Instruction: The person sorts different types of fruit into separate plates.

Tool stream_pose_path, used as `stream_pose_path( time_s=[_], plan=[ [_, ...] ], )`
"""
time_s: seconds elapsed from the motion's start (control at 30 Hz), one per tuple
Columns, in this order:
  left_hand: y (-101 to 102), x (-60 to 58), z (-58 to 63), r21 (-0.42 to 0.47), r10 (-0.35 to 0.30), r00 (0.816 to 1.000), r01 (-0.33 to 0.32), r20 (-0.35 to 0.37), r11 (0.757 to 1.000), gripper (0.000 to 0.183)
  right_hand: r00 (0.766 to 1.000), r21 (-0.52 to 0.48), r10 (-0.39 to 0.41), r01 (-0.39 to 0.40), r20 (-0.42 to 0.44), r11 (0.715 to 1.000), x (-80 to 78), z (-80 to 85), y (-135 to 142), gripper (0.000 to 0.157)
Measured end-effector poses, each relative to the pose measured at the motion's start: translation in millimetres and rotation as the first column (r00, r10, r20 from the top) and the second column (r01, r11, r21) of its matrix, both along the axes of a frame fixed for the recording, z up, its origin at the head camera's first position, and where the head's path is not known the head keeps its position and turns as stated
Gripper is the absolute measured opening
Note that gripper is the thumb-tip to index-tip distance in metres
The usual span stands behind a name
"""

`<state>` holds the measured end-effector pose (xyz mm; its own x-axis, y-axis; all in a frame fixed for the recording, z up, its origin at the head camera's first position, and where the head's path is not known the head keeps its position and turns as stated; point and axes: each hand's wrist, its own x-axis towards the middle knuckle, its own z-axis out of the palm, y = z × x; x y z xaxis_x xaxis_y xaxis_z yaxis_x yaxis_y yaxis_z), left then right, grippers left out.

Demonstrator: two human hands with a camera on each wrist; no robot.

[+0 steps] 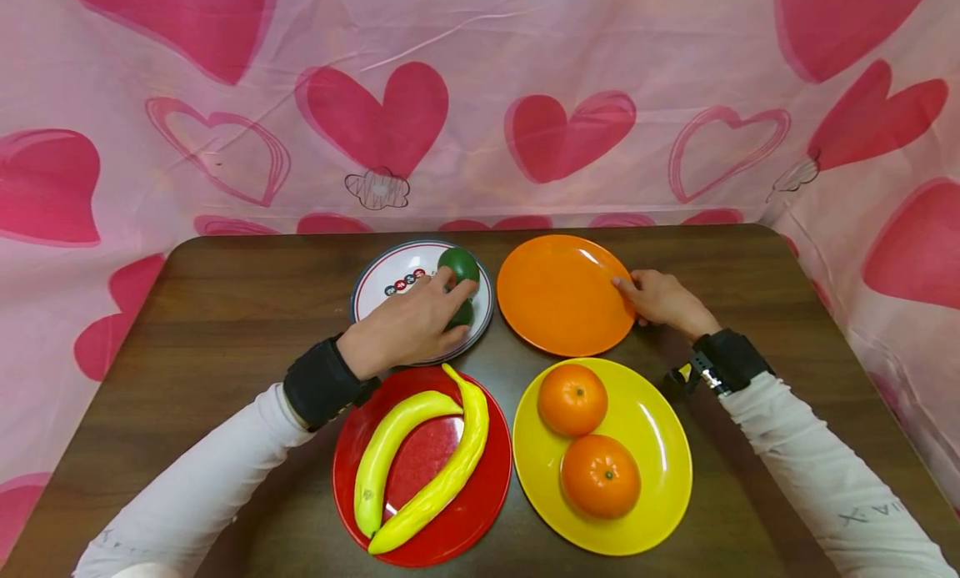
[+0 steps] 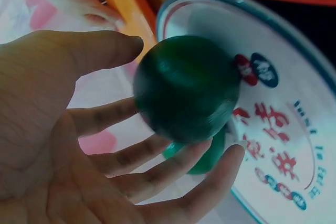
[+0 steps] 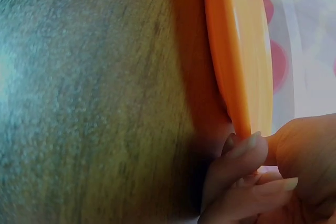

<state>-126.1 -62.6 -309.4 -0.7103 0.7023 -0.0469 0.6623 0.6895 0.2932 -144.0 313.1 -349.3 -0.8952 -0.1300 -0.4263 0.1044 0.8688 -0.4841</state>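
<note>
Two dark green round fruits lie at the right side of a white plate [image 1: 367, 299] with a blue rim and printed characters. My left hand [image 1: 408, 319] reaches over the nearer green fruit [image 1: 462, 314], thumb and index finger to either side of it. In the left wrist view the fingers are spread loosely around that green fruit [image 2: 186, 90], thumb tip right at its edge. The farther green fruit [image 1: 459, 263] shows just beyond the fingers. On the right, my right hand [image 1: 667, 299] pinches the rim of a bare orange plate [image 1: 566, 294], thumb on top and fingers beneath.
Nearer to me, a red plate [image 1: 420, 461] carries two yellow bananas [image 1: 468, 444]. Beside it a yellow plate [image 1: 663, 486] holds two oranges [image 1: 600, 475]. All stand on a brown wooden table [image 1: 225, 311], with a pink heart-patterned cloth [image 1: 480, 77] behind.
</note>
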Motion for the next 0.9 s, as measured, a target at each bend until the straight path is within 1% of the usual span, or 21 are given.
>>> stream_pose_path(
  time_s=[0.17,0.4,0.53,0.63,0.77,0.9],
  plan=[
    [0,-1.5,-6.5,-0.029,0.017,0.999,-0.016,0.04,0.999,0.054,1.0,0.009,0.004,-0.004,-0.006,1.0,-1.3,1.1,-3,0.057],
    [0,-1.6,-13.4,-0.063,0.03,0.996,-0.025,0.079,0.998,0.061,1.0,-0.003,0.001,-0.001,0.006,1.0,-2.6,-0.5,-3,0.057],
    [-1,-1.5,-19.6,-0.039,0.007,0.998,-0.005,0.056,0.999,0.058,1.0,-0.011,0.001,-0.001,0.01,1.0,-3.1,-1.4,-3,0.057],
    [-1,-2.0,-26.4,-0.021,-0.009,0.999,0.01,0.044,1.0,0.055,1.0,-0.005,-0.001,0.001,0.016,1.0,-2.2,-1.3,-1,0.056],
    [-1,-4.1,-34.6,0.004,-0.009,0.998,0.009,0.065,1.0,0.053,1.0,0.001,-0.004,0.004,0.024,1.0,-1.4,-1.0,-1,0.056],
    [-1,-6.2,-37.7,0.032,-0.01,0.995,0.007,0.097,0.999,0.052,1.0,-0.004,0.0,0.0,0.028,1.0,-1.3,-0.1,0,0.055]
  ],
)
